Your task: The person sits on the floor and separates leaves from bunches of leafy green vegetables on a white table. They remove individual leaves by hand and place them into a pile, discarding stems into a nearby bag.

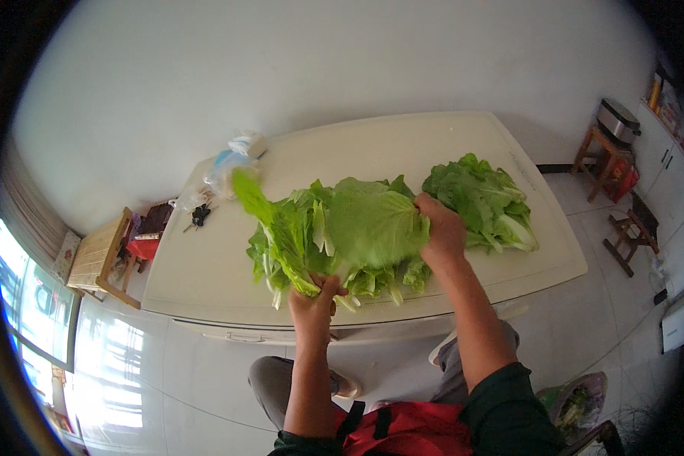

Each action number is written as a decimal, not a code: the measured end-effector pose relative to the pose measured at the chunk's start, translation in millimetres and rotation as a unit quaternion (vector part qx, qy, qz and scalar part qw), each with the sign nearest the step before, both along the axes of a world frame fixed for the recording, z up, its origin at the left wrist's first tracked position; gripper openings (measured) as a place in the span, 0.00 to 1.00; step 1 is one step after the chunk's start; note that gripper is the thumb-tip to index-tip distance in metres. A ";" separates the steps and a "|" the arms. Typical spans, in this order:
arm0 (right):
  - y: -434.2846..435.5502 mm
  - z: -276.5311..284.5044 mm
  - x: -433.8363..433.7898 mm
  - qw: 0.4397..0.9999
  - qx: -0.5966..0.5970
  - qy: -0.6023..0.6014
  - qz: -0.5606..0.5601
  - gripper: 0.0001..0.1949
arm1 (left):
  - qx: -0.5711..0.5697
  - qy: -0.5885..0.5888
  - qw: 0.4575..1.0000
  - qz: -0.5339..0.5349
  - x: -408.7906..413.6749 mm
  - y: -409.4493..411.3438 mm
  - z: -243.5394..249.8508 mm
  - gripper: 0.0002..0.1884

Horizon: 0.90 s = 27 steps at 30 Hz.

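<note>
My left hand (316, 299) grips the base of a leafy green vegetable, with a bright leaf (273, 228) rising from it to the upper left. A broad, slightly blurred leaf (373, 225) spreads between both hands, and my right hand (442, 228) pinches its right edge. Beneath them, loose leaves (376, 279) with pale stalks lie along the near side of the cream table (205, 285). Just right of my right hand is a separate pile of leafy greens (479, 205), its white stalks pointing towards the near right.
Clear plastic bags (228, 171), a tissue pack (249, 143) and keys (199, 215) sit on the table's left part. A drawer handle (244, 337) is under its front edge. Vegetable scraps fill a bag-lined bin (575, 404) at lower right. A rice cooker (618, 121) rests on a wooden stool (601, 154).
</note>
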State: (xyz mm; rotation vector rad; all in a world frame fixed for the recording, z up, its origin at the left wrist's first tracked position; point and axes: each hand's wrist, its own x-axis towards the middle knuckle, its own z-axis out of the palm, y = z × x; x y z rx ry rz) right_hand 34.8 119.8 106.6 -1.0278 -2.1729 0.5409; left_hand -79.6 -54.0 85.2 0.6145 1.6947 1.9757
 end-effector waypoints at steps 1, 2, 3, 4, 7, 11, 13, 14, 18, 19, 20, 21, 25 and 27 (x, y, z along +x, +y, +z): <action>4.2 1.8 6.3 0.999 -0.028 -0.027 -0.022 0.12 | 0.006 -0.005 1.000 0.004 -1.1 3.8 1.8 0.10; 16.0 -20.1 8.6 1.000 -0.016 0.010 0.010 0.12 | 0.012 -0.010 1.000 0.008 -3.9 8.0 4.0 0.10; 14.6 -19.0 9.7 0.987 -0.126 0.073 0.067 0.12 | 0.018 -0.015 1.000 0.010 -6.0 12.3 5.7 0.10; 11.9 -17.1 7.8 0.956 -0.232 0.135 0.122 0.12 | 0.042 -0.028 0.999 0.008 -9.2 14.3 6.2 0.11; 16.1 -17.1 10.1 0.808 -0.507 0.189 0.233 0.09 | 0.075 -0.019 0.996 0.048 -15.7 24.7 6.2 0.11; 19.2 -19.7 11.9 0.767 -0.541 0.200 0.281 0.09 | 0.084 0.001 0.995 0.060 -26.4 31.2 0.8 0.11; 17.8 -20.0 11.8 0.764 -0.543 0.197 0.288 0.09 | 0.085 -0.003 0.994 0.062 -30.2 31.4 -1.4 0.10; 17.1 -17.7 12.6 0.761 -0.543 0.197 0.296 0.09 | 0.086 -0.005 0.994 0.063 -31.1 32.2 -1.6 0.10; 19.0 -23.2 10.5 0.778 -0.524 0.196 0.286 0.09 | 0.053 0.022 0.995 0.087 -31.9 37.0 1.1 0.09; 18.8 -23.0 10.8 0.794 -0.511 0.187 0.273 0.09 | 0.041 0.037 0.994 0.097 -32.1 38.3 0.4 0.08; 18.2 -21.7 11.2 0.809 -0.497 0.177 0.259 0.09 | 0.030 0.052 0.993 0.106 -32.5 39.8 -1.1 0.08; 15.7 -19.2 10.6 0.823 -0.485 0.166 0.247 0.09 | 0.045 0.082 0.989 0.117 -36.1 40.4 -6.9 0.08; 4.9 -5.3 9.7 0.870 -0.417 0.151 0.218 0.14 | 0.087 0.178 0.970 0.143 -44.9 43.5 -22.4 0.07; 2.4 -5.3 9.6 0.907 -0.339 0.124 0.216 0.17 | 0.090 0.150 0.979 0.102 -38.6 43.9 -19.2 0.07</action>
